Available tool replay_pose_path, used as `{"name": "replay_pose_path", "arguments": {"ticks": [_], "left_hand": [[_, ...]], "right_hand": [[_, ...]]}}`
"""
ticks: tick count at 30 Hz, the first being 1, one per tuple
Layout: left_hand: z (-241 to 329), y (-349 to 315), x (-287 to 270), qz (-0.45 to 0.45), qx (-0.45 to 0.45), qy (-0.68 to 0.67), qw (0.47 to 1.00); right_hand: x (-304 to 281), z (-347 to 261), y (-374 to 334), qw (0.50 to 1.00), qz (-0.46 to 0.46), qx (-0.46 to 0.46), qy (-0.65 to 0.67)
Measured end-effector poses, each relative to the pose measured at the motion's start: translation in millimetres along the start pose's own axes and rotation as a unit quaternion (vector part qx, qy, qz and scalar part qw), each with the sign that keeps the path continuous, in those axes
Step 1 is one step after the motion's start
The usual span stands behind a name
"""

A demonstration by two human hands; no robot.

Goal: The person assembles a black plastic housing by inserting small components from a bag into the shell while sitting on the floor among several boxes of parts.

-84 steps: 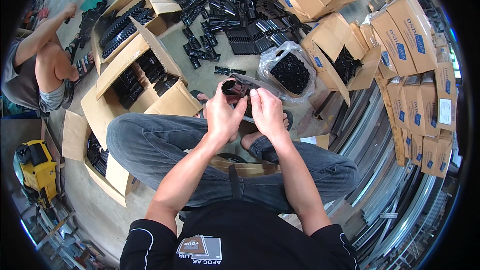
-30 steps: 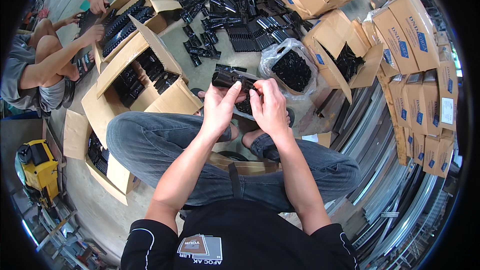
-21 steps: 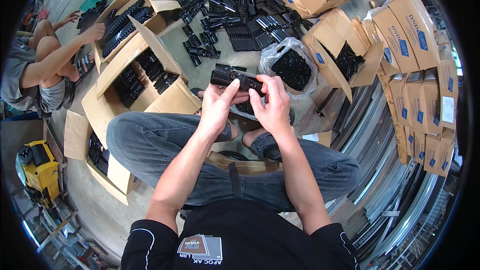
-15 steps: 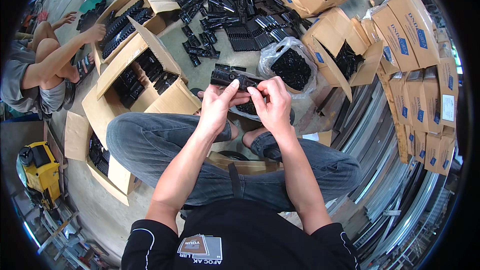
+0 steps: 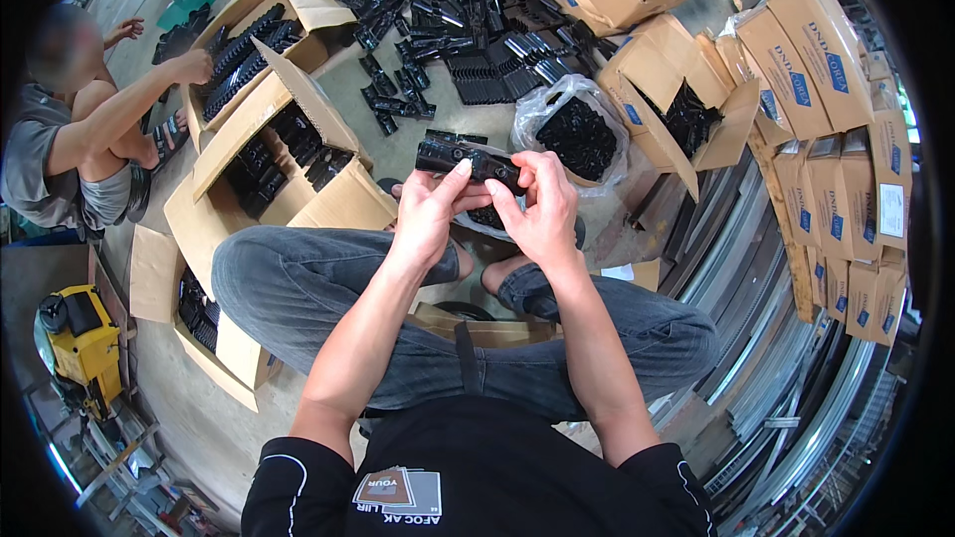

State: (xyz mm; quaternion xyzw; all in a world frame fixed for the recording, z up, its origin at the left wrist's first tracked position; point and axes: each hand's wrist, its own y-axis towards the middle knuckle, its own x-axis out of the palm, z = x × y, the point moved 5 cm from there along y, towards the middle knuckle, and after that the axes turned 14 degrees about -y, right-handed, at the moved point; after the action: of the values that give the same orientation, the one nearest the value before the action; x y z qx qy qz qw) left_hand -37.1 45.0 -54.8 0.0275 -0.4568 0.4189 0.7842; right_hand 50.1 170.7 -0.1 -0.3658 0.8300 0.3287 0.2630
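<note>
At 12 o'clock we see the heap (image 5: 487, 80) spread over the floor (image 5: 189, 378), partly in rows; we take it that many pieces are left to handle. At 10 o'clock the far box (image 5: 316, 2), and at 9 the near box (image 5: 343, 201), hold ranked black pieces, so we judge a fair share is already packed. The part (image 5: 453, 147) is up in both hands, roughly level; we judge it unfinished, though we cannot tell how much is left. The left hand (image 5: 430, 214) is closed around it, thumb on top; the right hand (image 5: 542, 204) pinches its right end between thumb and forefinger. Small bits (image 5: 487, 219) lie below, half hidden by our hands.

Around us, metal strips (image 5: 741, 308) run at 4 o'clock and a carton stack (image 5: 786, 60) stands at 3. A co-worker (image 5: 90, 134) sits at 9, beyond the boxes, and a yellow machine (image 5: 85, 338) stands at 8. Our left knee (image 5: 259, 273) lies between our hands and the low box (image 5: 229, 358) at 8. At 2, the clear bag (image 5: 537, 104) partly blocks the way to the open carton (image 5: 647, 45).
</note>
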Motion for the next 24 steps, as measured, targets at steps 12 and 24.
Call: {"name": "replay_pose_path", "arguments": {"ticks": [12,24], "left_hand": [[1,-1,1,-0.004,0.005,0.012,1.0],[21,-6,4,0.031,0.057,0.035,0.997]], "right_hand": [[1,4,-1,1.0,-0.013,-0.004,-0.004],[-3,11,-1,0.998,-0.007,0.01,0.061]]}}
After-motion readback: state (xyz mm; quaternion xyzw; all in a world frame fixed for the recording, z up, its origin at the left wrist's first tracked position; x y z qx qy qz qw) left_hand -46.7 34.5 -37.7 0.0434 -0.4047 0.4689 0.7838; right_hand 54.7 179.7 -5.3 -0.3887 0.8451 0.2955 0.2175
